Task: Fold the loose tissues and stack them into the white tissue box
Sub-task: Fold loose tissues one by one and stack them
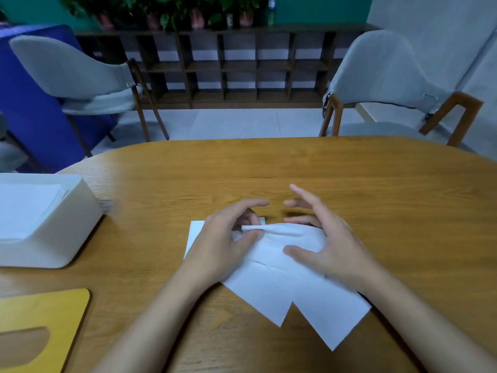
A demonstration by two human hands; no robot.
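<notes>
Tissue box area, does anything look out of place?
The yellow lid lies flat on the table, off the white tissue box, which stands open with tissues inside. Nothing looks spilled or damaged.

Light: dim, even, cool indoor cast.
Shadows: soft; small dark patch under right hand (330, 249).
Blur: smear along white tissue box (67, 224) right edge.
Whites: tissues (269, 278) keep crease detail.
Edges: wide-angle bending, chairs (390, 76) lean.
</notes>
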